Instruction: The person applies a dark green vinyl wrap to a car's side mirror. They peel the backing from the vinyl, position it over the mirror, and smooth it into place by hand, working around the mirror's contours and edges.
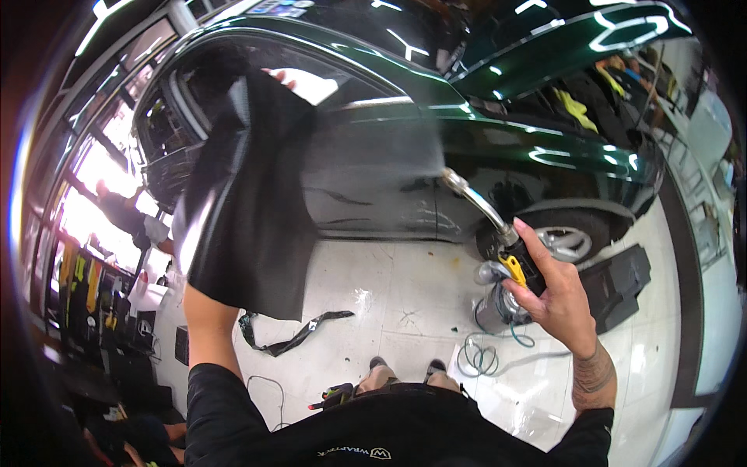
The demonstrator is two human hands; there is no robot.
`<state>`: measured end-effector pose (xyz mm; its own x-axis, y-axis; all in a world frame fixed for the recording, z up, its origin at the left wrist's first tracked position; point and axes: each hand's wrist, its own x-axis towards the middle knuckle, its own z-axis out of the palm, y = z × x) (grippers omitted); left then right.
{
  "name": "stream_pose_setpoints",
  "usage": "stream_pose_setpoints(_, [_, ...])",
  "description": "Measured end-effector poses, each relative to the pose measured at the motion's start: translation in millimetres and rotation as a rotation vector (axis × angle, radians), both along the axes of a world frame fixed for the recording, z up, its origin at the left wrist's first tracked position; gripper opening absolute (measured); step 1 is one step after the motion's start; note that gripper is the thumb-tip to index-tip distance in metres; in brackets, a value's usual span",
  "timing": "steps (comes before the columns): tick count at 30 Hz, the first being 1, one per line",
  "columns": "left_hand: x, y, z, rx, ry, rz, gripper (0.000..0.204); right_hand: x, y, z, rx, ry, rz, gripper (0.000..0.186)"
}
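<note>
My right hand [559, 300] is wrapped round the black handle of a spray gun [498, 226] with a yellow trigger and a bent metal wand. Pale mist fans out leftward from its nozzle toward a large sheet of black film [257, 194]. The film hangs in soft folds before the car door. Only a few fingertips of my left hand [284, 79] show, gripping the film's upper edge; the sheet hides the rest of that hand. Behind the film and mist stands a dark green car [373, 214].
A metal canister [494, 311] with a coiled green hose [478, 354] stands on the white tiled floor below the spray gun. A dark strip of film [292, 342] lies near my feet. At right is a dark panel [622, 288]; another person [128, 218] is at far left.
</note>
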<state>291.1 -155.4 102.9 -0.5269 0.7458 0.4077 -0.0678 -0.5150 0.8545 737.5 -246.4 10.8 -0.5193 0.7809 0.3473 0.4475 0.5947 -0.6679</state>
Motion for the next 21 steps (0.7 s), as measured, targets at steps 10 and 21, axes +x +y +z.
stream_pose_setpoints(10, [27.8, -4.0, 23.7, 0.001, -0.035, -0.07, 0.08, -1.3, 6.4, -267.4, -0.306, -0.362, -0.057, 0.073])
stream_pose_setpoints(21, [-114.9, -56.0, 9.9, -0.067, 0.325, 0.39, 0.042, 145.4, 40.4, -462.8, -0.818, -0.551, -1.007, 0.092])
